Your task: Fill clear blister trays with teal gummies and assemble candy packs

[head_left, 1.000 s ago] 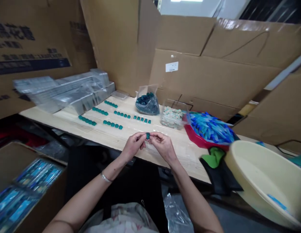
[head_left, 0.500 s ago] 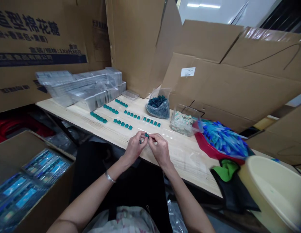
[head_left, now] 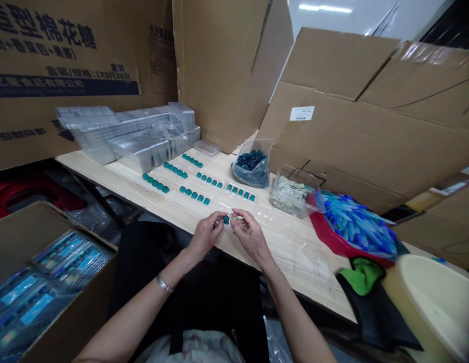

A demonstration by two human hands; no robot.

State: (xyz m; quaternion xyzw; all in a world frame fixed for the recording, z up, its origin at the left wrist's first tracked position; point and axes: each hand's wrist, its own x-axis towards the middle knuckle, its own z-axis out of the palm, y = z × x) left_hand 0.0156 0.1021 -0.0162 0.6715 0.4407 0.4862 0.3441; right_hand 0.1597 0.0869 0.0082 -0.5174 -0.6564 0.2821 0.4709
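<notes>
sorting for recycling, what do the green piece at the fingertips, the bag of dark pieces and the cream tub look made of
Green piece: perhaps tinted plastic or a gel-like material; deep, even colour, but too small to settle its finish.
Bag: likely thin, shiny clear plastic film; dark pieces show through.
Cream tub: probably rigid, smooth plastic; evenly coloured and smoothly curved.

The scene is lit dimly and coolly, with a bright tube light (head_left: 325, 8) caught at the top. Pale reflections are thrown off the clear plastic trays (head_left: 143, 131) and the glossy tape (head_left: 434, 52); washed-out glare is spread over the near right of the tabletop (head_left: 325, 287). Beneath it, detail is swallowed by deep shadow. The small teal piece (head_left: 226, 220) is softly rendered, and the cream basin (head_left: 442, 297) is stretched by wide-angle distortion.
</notes>
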